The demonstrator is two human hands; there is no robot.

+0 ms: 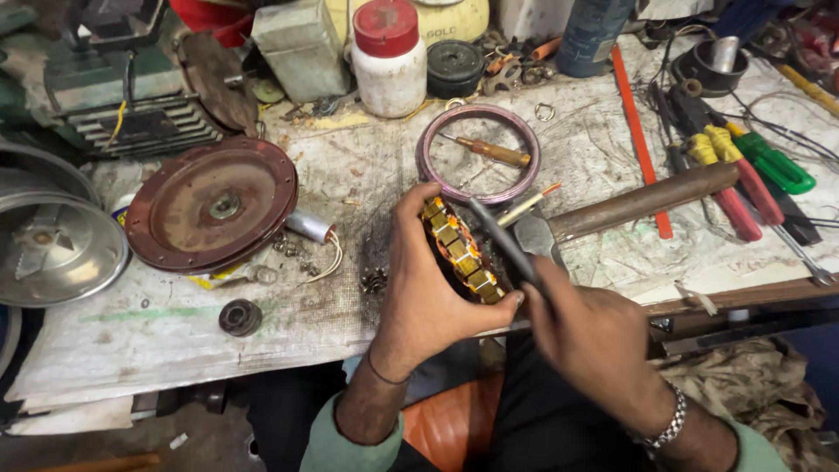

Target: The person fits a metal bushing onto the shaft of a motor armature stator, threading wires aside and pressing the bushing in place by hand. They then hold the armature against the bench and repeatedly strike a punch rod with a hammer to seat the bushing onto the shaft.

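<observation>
My left hand [428, 288] grips the copper-wound ring stator [459, 253]; my right hand [585, 336] holds a thin dark tool [502, 240] at its 3 o'clock slots; windings sit partly in.

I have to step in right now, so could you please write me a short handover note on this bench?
Left hand: grips the wound stator, held on edge above the bench.
Right hand: holds a thin dark tool, its tip against the stator's windings.
Nearby: brown round cover, pink ring around a screwdriver, small bearing.
Done: motor lies apart.
Left: stator work continues; nothing is reassembled.
</observation>
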